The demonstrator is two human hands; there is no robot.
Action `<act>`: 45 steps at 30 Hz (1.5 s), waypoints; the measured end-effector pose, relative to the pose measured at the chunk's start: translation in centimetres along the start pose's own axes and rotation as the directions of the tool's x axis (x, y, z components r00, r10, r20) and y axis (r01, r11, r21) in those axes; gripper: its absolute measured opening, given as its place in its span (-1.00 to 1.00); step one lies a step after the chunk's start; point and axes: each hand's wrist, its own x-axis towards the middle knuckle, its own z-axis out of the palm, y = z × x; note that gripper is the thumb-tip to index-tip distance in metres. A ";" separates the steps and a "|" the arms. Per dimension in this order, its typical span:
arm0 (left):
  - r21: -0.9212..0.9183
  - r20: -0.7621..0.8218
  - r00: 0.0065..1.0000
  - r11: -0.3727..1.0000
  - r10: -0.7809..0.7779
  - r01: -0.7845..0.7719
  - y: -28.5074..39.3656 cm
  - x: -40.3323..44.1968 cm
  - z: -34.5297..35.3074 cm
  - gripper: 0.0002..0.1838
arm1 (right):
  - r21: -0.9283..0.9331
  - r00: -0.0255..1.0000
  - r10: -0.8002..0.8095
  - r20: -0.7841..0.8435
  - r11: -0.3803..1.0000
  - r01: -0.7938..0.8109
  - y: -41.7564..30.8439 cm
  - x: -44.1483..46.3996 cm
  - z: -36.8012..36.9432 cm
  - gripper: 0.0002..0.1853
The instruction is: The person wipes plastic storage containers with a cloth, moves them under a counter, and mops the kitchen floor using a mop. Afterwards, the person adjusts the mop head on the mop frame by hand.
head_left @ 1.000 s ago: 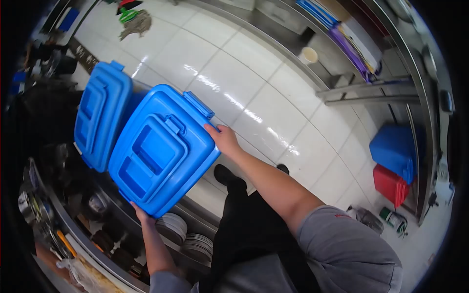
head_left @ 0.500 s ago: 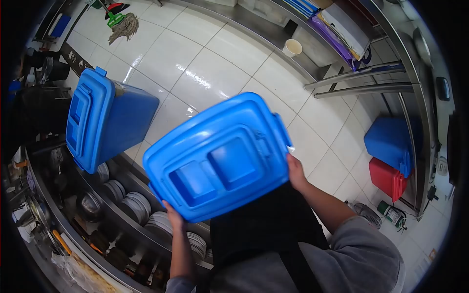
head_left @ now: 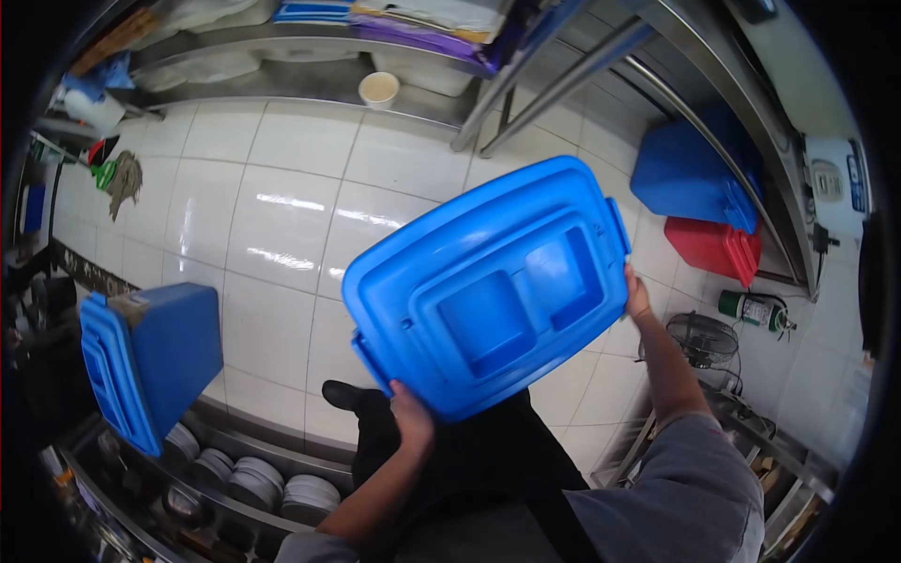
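A large blue lidded bin (head_left: 488,291) is held in front of my body, its lid with two square recesses facing me. My left hand (head_left: 410,413) grips its lower left edge near a side clip. At the right edge, my right hand (head_left: 636,293) is closed round the rim. The bin's lower body is hidden beneath the lid. A second blue bin (head_left: 174,352) with a similar lid stands on the floor to the left, apart from both hands.
Stacked plates (head_left: 253,483) sit on a low shelf at lower left. A steel rack (head_left: 282,84) with a cup (head_left: 378,89) runs along the top. To the right are a blue container (head_left: 694,169), a red container (head_left: 718,246), and a fan (head_left: 702,340). A mop (head_left: 124,183) lies upper left.
The view has turned right. The held bin has swung away from the second blue bin and rightward with both hands on it. The fan has come into fuller view.
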 end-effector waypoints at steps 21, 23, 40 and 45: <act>-0.228 0.897 -0.431 -0.734 0.097 -0.640 13.1 2.1 36.4 -0.36 | -0.387 0.393 -0.368 -0.843 0.921 0.032 -3.0 -4.3 1.6 -0.61; -0.201 0.894 -0.428 -0.737 0.131 -0.645 11.5 1.6 38.8 -0.36 | -0.400 0.385 -0.388 -0.837 0.915 0.054 -1.3 -2.9 -1.1 -0.59; -0.026 0.913 -0.365 -0.864 0.185 -0.504 10.1 -0.8 60.4 -0.42 | -0.521 0.345 -0.545 -0.764 0.837 0.168 5.7 12.8 -19.4 -0.30; 0.083 0.912 -0.330 -0.899 0.242 -0.430 9.8 -0.3 66.2 -0.43 | -0.296 0.296 -0.361 -0.884 0.924 0.241 6.8 16.8 -23.7 -0.29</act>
